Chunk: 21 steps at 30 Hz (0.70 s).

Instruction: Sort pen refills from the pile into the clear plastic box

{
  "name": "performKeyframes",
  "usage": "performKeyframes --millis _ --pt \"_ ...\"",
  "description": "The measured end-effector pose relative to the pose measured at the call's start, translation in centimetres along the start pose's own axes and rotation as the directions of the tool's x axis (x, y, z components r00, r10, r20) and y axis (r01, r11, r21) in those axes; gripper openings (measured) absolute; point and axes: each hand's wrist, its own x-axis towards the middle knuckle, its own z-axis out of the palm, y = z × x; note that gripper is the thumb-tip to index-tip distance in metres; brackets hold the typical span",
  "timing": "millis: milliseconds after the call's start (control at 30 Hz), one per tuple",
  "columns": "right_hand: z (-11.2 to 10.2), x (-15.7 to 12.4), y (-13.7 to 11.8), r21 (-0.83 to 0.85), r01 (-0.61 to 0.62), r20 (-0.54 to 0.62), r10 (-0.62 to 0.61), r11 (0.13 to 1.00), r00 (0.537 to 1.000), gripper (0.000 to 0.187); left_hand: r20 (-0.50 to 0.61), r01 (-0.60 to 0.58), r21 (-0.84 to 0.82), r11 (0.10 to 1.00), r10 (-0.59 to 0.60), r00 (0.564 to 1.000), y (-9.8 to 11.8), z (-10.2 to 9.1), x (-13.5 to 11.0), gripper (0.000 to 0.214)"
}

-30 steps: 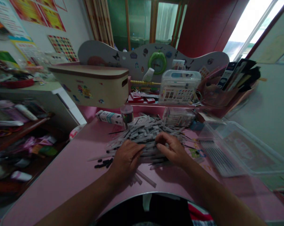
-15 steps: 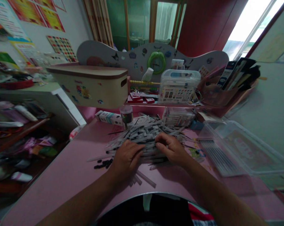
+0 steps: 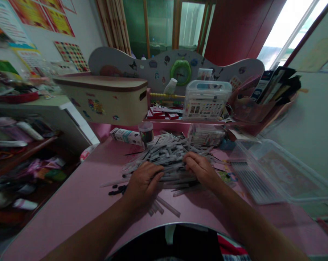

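A large heap of whitish translucent pen barrels [image 3: 166,154], mixed with dark parts, lies on the pink desk. At its near left edge is my left hand [image 3: 145,179], its fingers bent and thumb drawn in close to them. My right hand [image 3: 200,167] is at the heap's right side, thumb and fingertips pressed together. Whatever either hand grips is too small or hidden to name. Several small black pen caps [image 3: 117,190] lie left of my left hand. Close below that hand, a few loose barrels [image 3: 168,206] point toward the desk's front edge.
On the right stand an open clear plastic box [image 3: 291,170] and a row of grey pens [image 3: 251,181]. Behind the heap are a round jar [image 3: 146,133], a long carton [image 3: 126,136] and a clear case [image 3: 207,134]. A shelf above holds a cream bin [image 3: 106,99].
My hands have moved slightly apart. The right one has shifted a little right and its fingers have closed; the left has drawn slightly left. The heap looks much the same.
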Motion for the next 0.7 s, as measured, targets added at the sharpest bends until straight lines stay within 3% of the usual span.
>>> performKeyframes --millis 133,333,500,700 --pt "-0.17 -0.05 -0.17 0.014 0.042 0.049 -0.042 0.999 0.998 0.013 -0.009 0.005 0.002 1.000 -0.005 1.000 -0.15 0.03 0.02 0.020" --pt "-0.25 0.05 -0.28 -0.068 0.005 0.060 0.000 0.998 0.998 0.037 0.001 -0.013 0.000 1.000 0.013 1.000 -0.15 0.03 0.02 0.021" --pt "-0.35 -0.02 0.04 -0.015 0.030 0.058 -0.029 0.999 0.998 0.023 -0.012 -0.004 0.011 1.000 0.004 1.000 -0.14 0.08 -0.01 0.021" --pt "-0.07 0.11 -0.37 -0.085 0.002 0.042 0.002 0.996 0.999 0.026 -0.028 -0.019 0.032 0.999 0.020 0.999 -0.38 0.07 -0.06 0.021"
